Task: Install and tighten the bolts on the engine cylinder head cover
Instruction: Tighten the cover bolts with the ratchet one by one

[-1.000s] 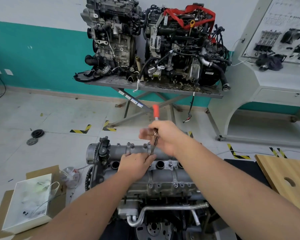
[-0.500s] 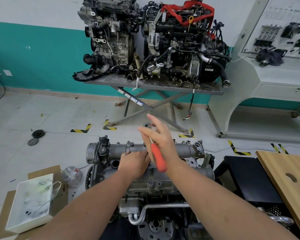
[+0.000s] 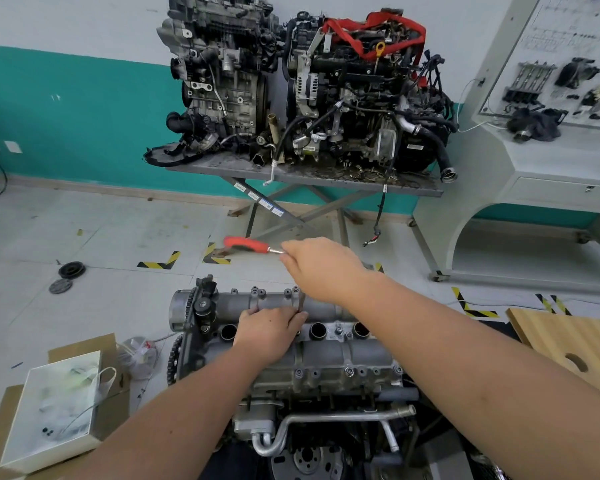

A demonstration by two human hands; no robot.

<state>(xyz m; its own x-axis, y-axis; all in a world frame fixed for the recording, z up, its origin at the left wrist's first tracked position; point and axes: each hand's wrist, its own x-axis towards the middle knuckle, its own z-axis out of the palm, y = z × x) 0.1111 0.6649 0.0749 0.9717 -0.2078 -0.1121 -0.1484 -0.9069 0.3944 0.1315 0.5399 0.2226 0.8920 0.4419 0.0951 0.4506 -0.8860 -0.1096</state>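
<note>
**On the near engine: ratchet swung left, bolt steadied**

At centre-near, grey engine w/ cylinder head cover [image 3: 326,351] on top, lengthwise left-right, spark plug holes in a row along the middle. Along far edge of cover, small bolts [image 3: 257,291] upright in their bosses. Left hand [image 3: 269,332] palm-down on cover, fingers curled round the dark extension shaft [image 3: 301,303], pinching it near its foot; what sits under the fingertips hidden, prob. a bolt head. Right hand [image 3: 321,268] above and just far of left, gripping the head end of ratchet wrench [image 3: 253,245], red handle out to the left, roughly level. Near left on floor: white box [image 3: 54,410] on cardboard. Far: two engines on grey table [image 3: 326,176]. Right: wooden board [image 3: 575,344].
</note>
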